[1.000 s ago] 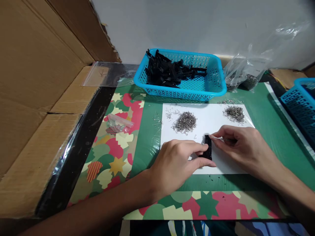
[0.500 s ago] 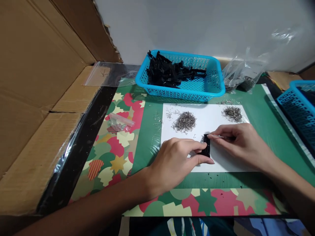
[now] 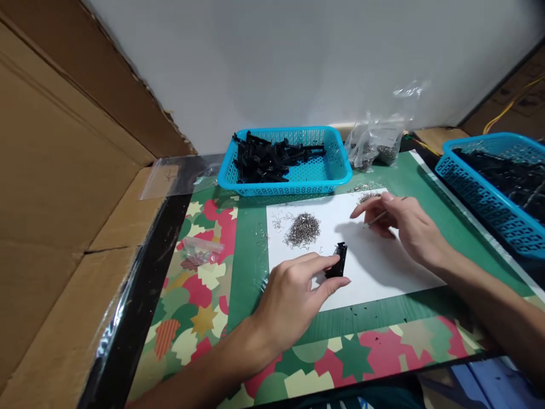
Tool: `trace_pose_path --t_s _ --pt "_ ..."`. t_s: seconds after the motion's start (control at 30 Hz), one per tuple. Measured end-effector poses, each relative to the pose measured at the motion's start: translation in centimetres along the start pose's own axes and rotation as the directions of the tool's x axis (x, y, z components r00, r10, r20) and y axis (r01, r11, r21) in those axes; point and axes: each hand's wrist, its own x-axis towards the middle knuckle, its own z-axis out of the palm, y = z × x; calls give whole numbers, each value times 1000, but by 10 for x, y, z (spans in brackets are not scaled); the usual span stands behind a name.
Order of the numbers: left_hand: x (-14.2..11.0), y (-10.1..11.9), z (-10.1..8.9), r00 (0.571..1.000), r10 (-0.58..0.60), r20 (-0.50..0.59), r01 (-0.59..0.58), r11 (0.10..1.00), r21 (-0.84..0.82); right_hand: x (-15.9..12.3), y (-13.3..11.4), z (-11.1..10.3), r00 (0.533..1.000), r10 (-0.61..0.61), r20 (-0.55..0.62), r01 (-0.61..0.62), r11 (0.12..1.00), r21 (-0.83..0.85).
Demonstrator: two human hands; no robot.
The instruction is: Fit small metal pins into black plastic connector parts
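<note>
While the left hand steadies the slim black plastic part, positioning appears in hand.
Left grip: pinched on the part, above white paper. Right hand: curled round thin silvery tool. Further contact calls for alignment.

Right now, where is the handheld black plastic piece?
In the head view, the black plastic piece is in the left hand, right of centre, above white paper.

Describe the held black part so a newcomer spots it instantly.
Find the white sheet in front of the middle blue basket. Over it, the left hand pinches a short black part between thumb and fingers. Unlike the black pile in that basket, it's single and in a hand.
</note>
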Motion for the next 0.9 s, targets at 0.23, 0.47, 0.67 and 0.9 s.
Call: trace_pose_path --t_s 0.23,0.47,0.67,0.9 --pt "-2 0 -5 999 -48 17 49 997 -51 3 2 6 988 87 125 -105 983 148" --pt "0 -3 -5 992 -127 23 129 982 -140 -8 -4 5 984 -94 152 105 992 -66" --pt "0 -4 -5 996 -79 33 84 977 -198 -5 3 4 959 -120 257 170 968 -182" --pt "-1 -4 -3 997 -71 41 78 976 -204 -3 5 13 980 0 199 29 989 -144"
